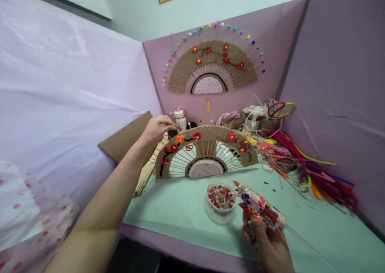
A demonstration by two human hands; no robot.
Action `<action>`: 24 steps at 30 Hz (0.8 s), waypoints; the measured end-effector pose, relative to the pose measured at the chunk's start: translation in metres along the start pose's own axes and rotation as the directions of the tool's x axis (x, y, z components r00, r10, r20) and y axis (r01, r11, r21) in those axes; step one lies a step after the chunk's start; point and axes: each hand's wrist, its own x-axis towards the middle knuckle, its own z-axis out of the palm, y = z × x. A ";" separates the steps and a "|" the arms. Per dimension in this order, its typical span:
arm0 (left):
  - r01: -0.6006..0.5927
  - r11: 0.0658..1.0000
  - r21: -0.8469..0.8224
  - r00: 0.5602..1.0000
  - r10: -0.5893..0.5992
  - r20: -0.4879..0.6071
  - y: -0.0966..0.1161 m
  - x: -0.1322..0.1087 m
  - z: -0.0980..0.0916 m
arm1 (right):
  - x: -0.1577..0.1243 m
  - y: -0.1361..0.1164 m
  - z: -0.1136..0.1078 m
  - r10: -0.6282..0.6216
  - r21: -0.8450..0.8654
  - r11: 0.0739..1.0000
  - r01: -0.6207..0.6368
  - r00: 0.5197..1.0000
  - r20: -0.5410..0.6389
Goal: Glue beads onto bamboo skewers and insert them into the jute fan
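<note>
Pinching at fan edge, left hand

left forearm bare past the elbow, faint crease at the inner elbow, smooth taper to a slim wrist, left grip bare with slender fingers, right grip also bare, nails too small to tell

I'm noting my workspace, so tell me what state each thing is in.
Near fan: standing on table
Left hand: fingertips together at near fan
Glue gun: glue stick in back
Right hand: gripping glue gun
Tub: open, holding beads
White bottle: lid on
Wall fan: hung, tassel down
Scissors: handles up, blades hidden
</note>
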 end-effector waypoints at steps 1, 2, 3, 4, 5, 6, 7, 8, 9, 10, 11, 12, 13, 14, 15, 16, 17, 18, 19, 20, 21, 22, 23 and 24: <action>-0.001 1.000 0.008 1.000 0.001 0.001 0.000 0.000 -0.001 | 0.000 0.000 0.000 -0.001 0.001 1.000 0.001 1.000 -0.004; -0.004 1.000 0.017 1.000 0.004 0.002 0.000 0.000 -0.001 | 0.000 0.000 0.000 -0.001 0.003 1.000 0.001 1.000 -0.005; -0.006 1.000 0.025 1.000 0.006 0.006 0.000 0.001 -0.002 | 0.000 0.001 0.000 0.002 0.005 1.000 -0.002 1.000 -0.001; -0.008 0.999 0.033 1.000 0.007 0.012 0.000 0.001 -0.002 | 0.000 0.002 -0.001 0.006 0.004 1.000 -0.006 1.000 0.016; -0.009 0.999 0.041 1.000 0.008 0.017 0.000 0.001 -0.002 | 0.001 0.003 -0.001 0.011 -0.001 1.000 -0.011 0.999 0.033; -0.009 0.999 0.049 1.000 0.008 0.021 0.000 0.001 -0.002 | 0.001 0.005 -0.002 0.015 -0.006 1.000 -0.015 0.999 0.043; -0.011 0.998 0.055 1.000 0.010 0.022 0.000 0.001 -0.002 | 0.001 0.006 -0.002 0.020 -0.008 1.000 -0.019 0.999 0.045; -0.013 0.998 0.061 1.000 0.012 0.022 0.000 0.001 -0.002 | 0.001 0.007 -0.002 0.024 -0.007 1.000 -0.024 0.999 0.041; -0.016 0.998 0.064 1.000 0.014 0.022 0.001 0.001 -0.001 | 0.001 0.008 -0.002 0.029 0.000 1.000 -0.029 0.999 0.032; -0.017 0.998 0.065 1.000 0.016 0.021 0.001 0.001 -0.001 | 0.000 0.008 -0.001 0.034 0.010 0.999 -0.035 0.999 0.023; -0.017 0.998 0.065 1.000 0.016 0.022 0.001 0.001 -0.001 | 0.000 0.008 0.000 0.041 0.022 0.999 -0.041 0.999 0.016; -0.016 0.998 0.065 1.000 0.014 0.022 0.001 0.001 0.000 | -0.001 0.009 0.000 0.046 0.031 0.998 -0.046 0.999 0.016; -0.013 0.998 0.066 1.000 0.011 0.022 0.002 0.001 0.000 | -0.001 0.009 0.001 0.048 0.038 0.998 -0.048 0.999 0.018; -0.009 0.998 0.068 1.000 0.008 0.023 0.002 0.001 0.000 | -0.001 0.009 0.001 0.046 0.042 0.998 -0.047 0.999 0.020; -0.007 0.997 0.072 1.000 0.005 0.024 0.002 0.002 0.000 | -0.001 0.009 0.001 0.041 0.042 0.998 -0.042 0.999 0.021; -0.006 0.997 0.076 1.000 0.004 0.024 0.002 0.002 0.000 | -0.001 0.010 0.001 0.036 0.039 0.999 -0.036 0.999 0.019; -0.008 0.997 0.081 1.000 0.006 0.025 0.002 0.002 -0.001 | 0.000 0.010 0.000 0.029 0.036 0.999 -0.029 0.999 0.016; -0.013 0.996 0.085 1.000 0.011 0.025 0.002 0.002 -0.001 | 0.000 0.010 0.000 0.023 0.031 0.999 -0.024 1.000 0.014; -0.019 0.996 0.089 1.000 0.017 0.026 0.002 0.003 -0.001 | 0.000 0.010 -0.001 0.021 0.026 0.999 -0.021 1.000 0.011; -0.026 0.995 0.093 0.999 0.023 0.027 0.003 0.003 -0.001 | 0.000 0.010 -0.001 0.021 0.022 1.000 -0.021 1.000 0.011; -0.031 0.995 0.095 0.999 0.029 0.028 0.003 0.003 -0.001 | 0.001 0.010 -0.001 0.021 0.019 1.000 -0.021 1.000 0.014; -0.035 0.995 0.097 0.999 0.032 0.032 0.003 0.003 -0.001 | 0.000 0.009 -0.001 0.022 0.020 1.000 -0.022 1.000 0.016; -0.036 0.995 0.098 0.999 0.033 0.036 0.003 0.002 -0.001 | 0.000 0.008 0.000 0.023 0.025 0.999 -0.023 1.000 0.016; -0.037 0.994 0.098 0.999 0.034 0.041 0.003 0.002 -0.001 | 0.000 0.007 0.000 0.023 0.034 0.999 -0.024 1.000 0.013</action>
